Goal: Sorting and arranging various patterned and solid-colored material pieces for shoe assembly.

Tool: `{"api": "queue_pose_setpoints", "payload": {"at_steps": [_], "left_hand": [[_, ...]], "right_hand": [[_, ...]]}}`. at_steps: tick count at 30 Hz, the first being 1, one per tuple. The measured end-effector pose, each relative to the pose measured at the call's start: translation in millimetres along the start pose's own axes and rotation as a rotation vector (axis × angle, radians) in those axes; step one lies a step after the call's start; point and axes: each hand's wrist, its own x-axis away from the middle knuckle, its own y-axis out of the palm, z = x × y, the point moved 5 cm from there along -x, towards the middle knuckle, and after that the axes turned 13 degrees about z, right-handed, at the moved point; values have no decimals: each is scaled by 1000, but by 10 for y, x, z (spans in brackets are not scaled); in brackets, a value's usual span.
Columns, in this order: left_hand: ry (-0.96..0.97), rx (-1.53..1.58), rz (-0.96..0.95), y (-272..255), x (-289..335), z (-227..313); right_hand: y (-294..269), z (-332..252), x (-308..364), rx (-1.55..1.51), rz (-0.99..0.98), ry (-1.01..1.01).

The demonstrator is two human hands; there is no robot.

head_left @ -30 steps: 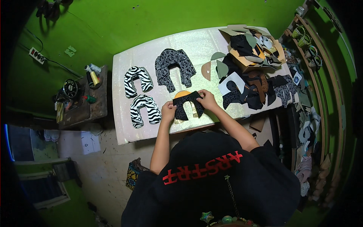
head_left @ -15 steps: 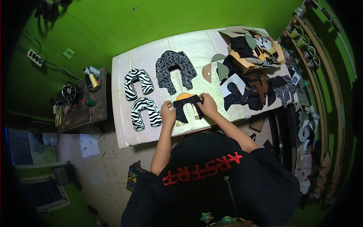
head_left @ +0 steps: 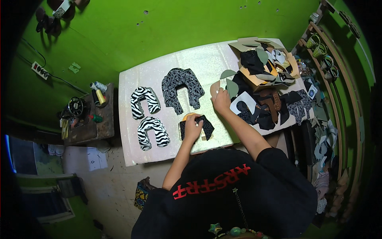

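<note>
My left hand rests with bent fingers on a black patterned U-shaped piece. Just beyond its fingertips, part of an orange rounded piece shows from under the black one. My right hand has its fingers drawn together at the lower edge of a tan half-round piece. Beside that lies a green half-round piece, with another green half-round above it. Farther off on the table is a larger grey-and-black U-shaped piece. Two zebra-striped U-shaped pieces lie to the left.
Flat cut pieces in black, brown and white are heaped on the table's right side. A cardboard box full of scraps stands behind them. At left is a sewing machine near thread cones. Shelves hold shoes at right.
My right hand has let go of the black piece's right side and moved right and away to the tan half-round. My left hand has shifted from the black piece's left edge onto its top.
</note>
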Motion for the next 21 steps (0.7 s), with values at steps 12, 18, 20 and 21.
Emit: {"api": "queue_pose_setpoints", "payload": {"at_steps": [12,18,20,21], "left_hand": [[-13,90,-62,279,-193,110],[-148,100,27,304,-245,74],[-110,105,27,284,-230,188],[-147,152,-37,302,-217,171]], "right_hand": [[184,115,-120,-314,-69,192],[277,92,307,-1068,-604,347],[182,65,447,-1085,-645,373],[173,67,503,-1095,-661,384]]}}
